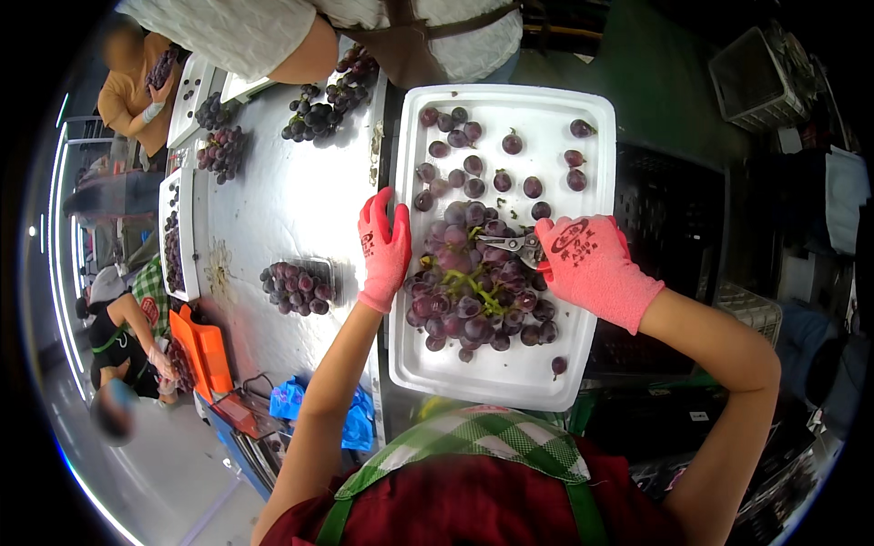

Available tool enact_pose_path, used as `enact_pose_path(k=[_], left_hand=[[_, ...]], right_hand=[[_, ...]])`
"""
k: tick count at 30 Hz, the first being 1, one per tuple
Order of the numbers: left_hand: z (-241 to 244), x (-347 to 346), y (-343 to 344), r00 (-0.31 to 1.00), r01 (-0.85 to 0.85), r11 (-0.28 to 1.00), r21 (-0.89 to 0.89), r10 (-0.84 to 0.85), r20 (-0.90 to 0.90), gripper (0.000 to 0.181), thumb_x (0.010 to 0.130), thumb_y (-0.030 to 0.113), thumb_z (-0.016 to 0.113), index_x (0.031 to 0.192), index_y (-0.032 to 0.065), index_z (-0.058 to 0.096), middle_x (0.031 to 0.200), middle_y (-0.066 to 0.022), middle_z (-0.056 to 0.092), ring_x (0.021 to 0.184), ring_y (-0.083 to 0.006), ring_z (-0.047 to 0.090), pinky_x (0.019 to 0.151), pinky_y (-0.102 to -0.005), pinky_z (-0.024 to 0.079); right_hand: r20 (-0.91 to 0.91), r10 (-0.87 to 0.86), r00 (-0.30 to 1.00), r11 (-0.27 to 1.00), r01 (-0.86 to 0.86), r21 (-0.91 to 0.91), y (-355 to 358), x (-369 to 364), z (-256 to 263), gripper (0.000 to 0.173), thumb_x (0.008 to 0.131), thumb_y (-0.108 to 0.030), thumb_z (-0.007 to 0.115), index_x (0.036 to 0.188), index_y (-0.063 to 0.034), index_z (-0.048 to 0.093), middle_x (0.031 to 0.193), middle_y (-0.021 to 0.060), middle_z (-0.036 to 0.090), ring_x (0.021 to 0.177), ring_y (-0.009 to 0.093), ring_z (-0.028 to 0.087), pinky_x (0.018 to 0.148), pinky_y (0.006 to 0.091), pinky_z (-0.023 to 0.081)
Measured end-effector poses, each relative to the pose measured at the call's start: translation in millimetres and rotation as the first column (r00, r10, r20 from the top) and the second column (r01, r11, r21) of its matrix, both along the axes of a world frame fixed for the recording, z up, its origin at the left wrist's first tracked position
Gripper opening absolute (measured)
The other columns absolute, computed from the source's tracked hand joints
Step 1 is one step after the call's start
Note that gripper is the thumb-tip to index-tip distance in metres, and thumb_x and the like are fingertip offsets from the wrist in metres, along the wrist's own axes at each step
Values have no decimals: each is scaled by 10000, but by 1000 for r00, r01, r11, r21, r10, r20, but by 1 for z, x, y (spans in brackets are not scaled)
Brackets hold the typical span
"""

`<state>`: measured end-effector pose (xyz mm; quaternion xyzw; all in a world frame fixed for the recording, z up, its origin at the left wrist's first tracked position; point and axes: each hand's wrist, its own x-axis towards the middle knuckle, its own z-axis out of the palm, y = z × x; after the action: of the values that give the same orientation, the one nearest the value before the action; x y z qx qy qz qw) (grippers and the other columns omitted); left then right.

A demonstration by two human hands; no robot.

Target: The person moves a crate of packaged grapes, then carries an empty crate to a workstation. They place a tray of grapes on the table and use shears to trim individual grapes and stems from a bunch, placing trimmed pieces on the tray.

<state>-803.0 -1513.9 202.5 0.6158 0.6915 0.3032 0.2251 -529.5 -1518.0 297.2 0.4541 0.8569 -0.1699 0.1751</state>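
Observation:
Fruit snips (515, 246) with metal blades and red handles are held in my pink-gloved right hand (590, 263). Their blades reach over a large bunch of dark purple grapes (471, 293) with green stems. The bunch lies in a white foam tray (505, 389), and part of it is hidden under the blades and the hand. Several loose grapes (457, 138) are scattered across the tray's far part. My left hand (384, 249), also in a pink glove, is at the tray's left rim with thumb and fingers apart and no object in it.
Left of the tray is a shiny metal table (273, 211) with a clear box of grapes (297, 288) and more bunches (317, 116). An orange bin (201, 351) stands beyond. A person (437, 34) is close at the far side; two more people work at left.

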Motion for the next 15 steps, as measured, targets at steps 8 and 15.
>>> enact_pose_path(k=[8,15], left_hand=[[-19,-4,-5,995,-52,995,-89,59,80,406,928,225,456,1257,-13,447,1178,-213,525,1108,-363,478,946,-406,376],[-20,-2,-7,994,-58,995,-78,65,87,383,928,228,455,1239,4,461,1155,-197,529,1081,-346,492,926,-398,389]], right_hand=[[-53,-142,988,985,136,-110,-5,-5,-2,292,783,-231,594,950,-18,485,821,119,616,724,279,642,615,395,492],[-101,-125,987,982,108,-155,-3,2,-10,271,793,-217,578,937,-20,458,786,153,617,726,318,631,626,400,491]])
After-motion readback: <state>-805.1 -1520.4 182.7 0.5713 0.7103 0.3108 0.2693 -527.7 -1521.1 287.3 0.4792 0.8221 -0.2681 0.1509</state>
